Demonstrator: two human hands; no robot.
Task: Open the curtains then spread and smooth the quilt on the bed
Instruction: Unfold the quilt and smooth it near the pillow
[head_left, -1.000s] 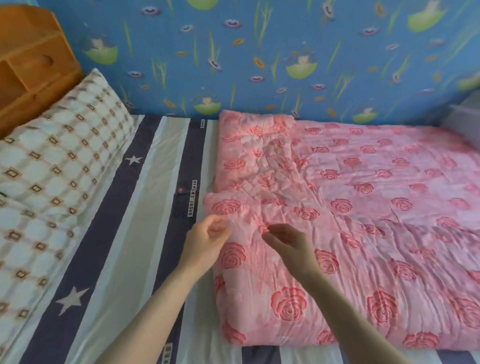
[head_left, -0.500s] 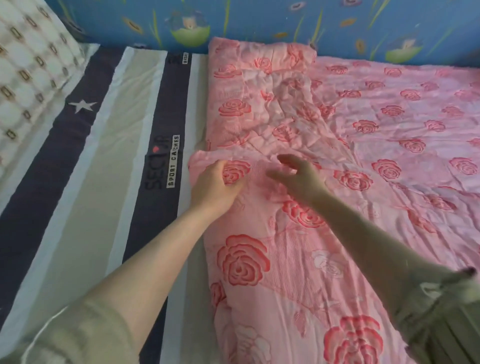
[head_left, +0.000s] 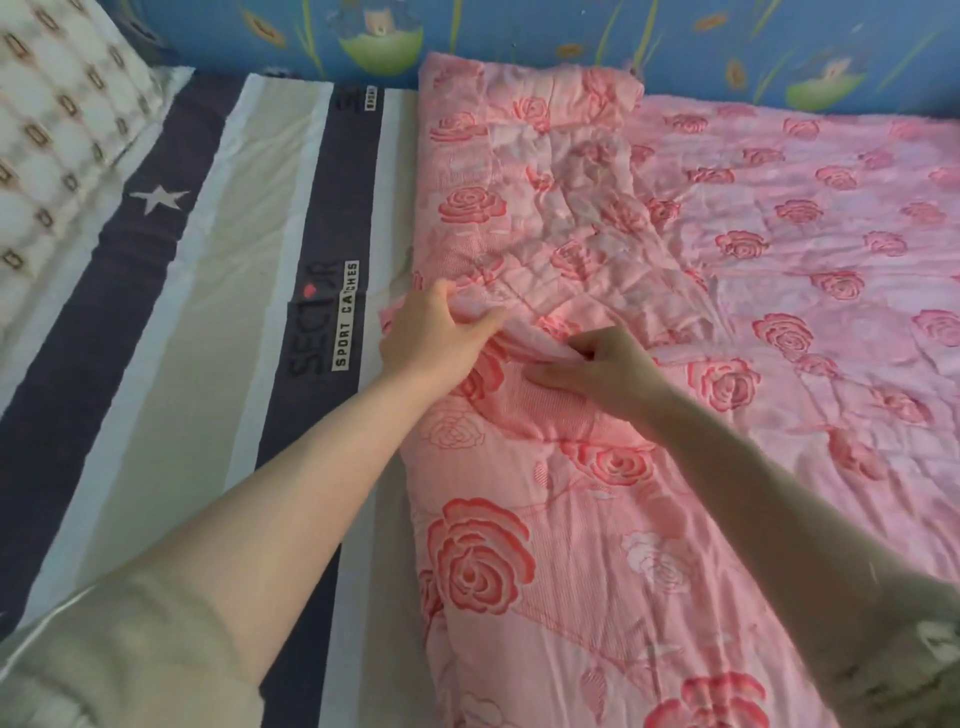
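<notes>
Sheet (head_left: 208, 322), striped, lies uncovered at left. Your left hand (head_left: 434, 340) grips the folded edge of the quilt (head_left: 727, 291); your right hand (head_left: 610, 370), just beside it, apparently pinches the same fold. The quilt lies doubled on the right. Pull unevenly and the layers may bunch.

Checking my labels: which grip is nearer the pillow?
Left. The left grip holds the quilt edge on the pillow side; the right grip pinches a fold farther from it.
</notes>
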